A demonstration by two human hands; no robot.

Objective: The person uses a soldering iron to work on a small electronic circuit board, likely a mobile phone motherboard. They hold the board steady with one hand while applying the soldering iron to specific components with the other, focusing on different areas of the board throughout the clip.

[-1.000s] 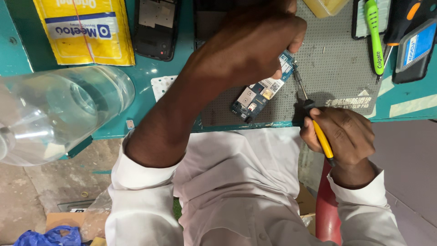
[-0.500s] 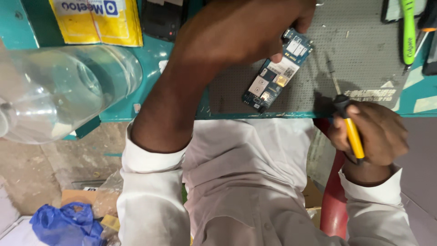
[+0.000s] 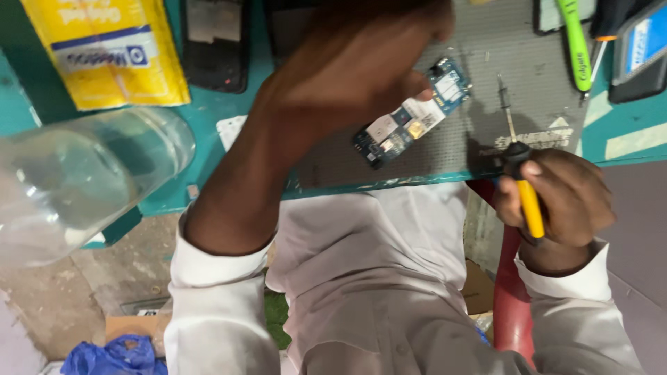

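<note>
Change: the screwdriver (image 3: 520,182) tip has drawn back off the circuit board (image 3: 411,114) and now lies just right of it, so the board is no longer being worked.
Left hand (image 3: 347,76): arched over the board, fingertips pinching its upper edge.
Right hand (image 3: 556,198): fist closed round the yellow handle, at the grey mat (image 3: 486,83) front edge.
Board: on the mat, tilted.

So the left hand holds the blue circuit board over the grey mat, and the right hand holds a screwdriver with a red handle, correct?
Not quite: the head view shows the screwdriver handle is yellow with a black collar, not red. The rest holds: the left hand holds the blue circuit board over the grey mat, and the right hand grips the screwdriver.
</note>
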